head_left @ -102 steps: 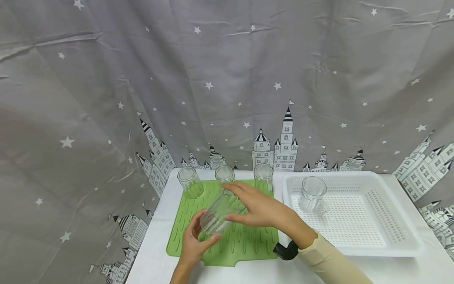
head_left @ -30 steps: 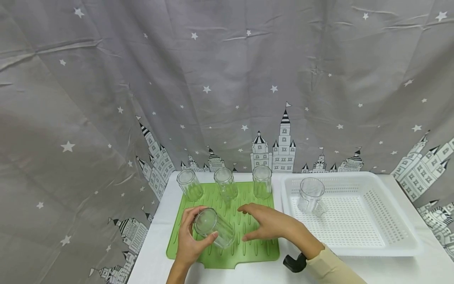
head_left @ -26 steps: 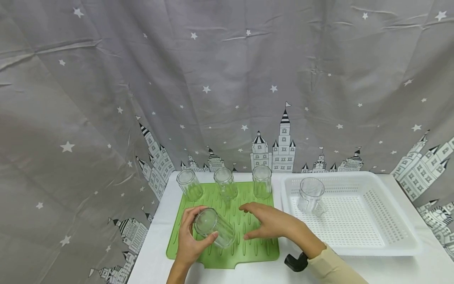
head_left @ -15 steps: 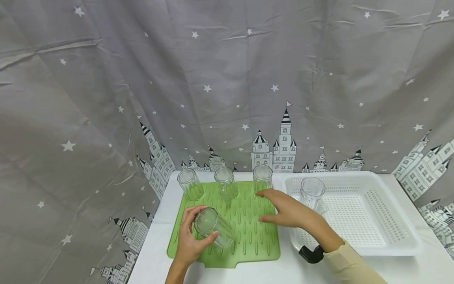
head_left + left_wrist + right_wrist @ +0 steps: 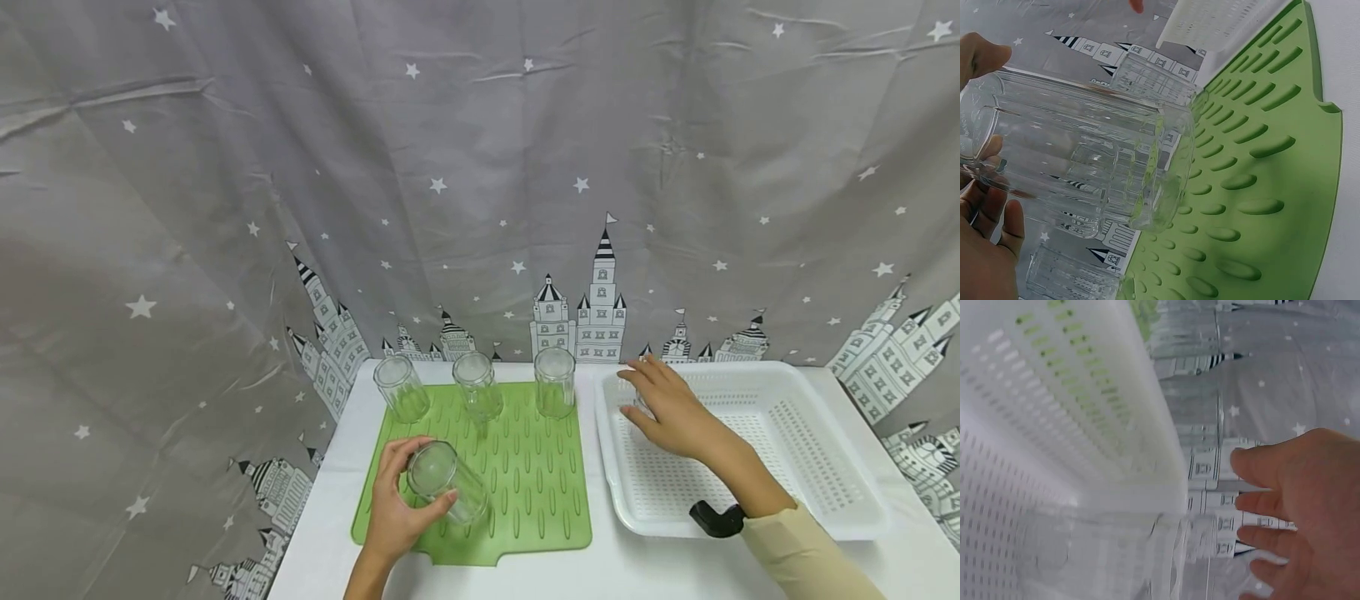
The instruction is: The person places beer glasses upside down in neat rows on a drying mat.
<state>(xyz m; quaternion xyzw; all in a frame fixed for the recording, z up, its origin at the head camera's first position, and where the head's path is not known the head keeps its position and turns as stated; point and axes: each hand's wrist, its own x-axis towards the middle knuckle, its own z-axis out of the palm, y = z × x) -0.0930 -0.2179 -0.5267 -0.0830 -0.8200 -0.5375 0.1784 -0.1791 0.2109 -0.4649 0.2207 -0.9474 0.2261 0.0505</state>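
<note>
My left hand curls its fingers and thumb round the base end of a clear ribbed glass mug. In the left wrist view this glass mug is bottom up, its rim close over the green mat. My right hand is over the left part of the white basket, fingers apart. Below its fingertips in the right wrist view stands another glass mug, mostly hidden by the hand in the head view.
Three clear glasses stand in a row along the mat's back edge: a left one, a middle one and a right one. The white perforated basket sits right of the green mat. A grey printed curtain hangs behind.
The held glass mug went from slanted between both hands to bottom up in my left hand over the mat. My right hand let go and moved right, over the basket.
</note>
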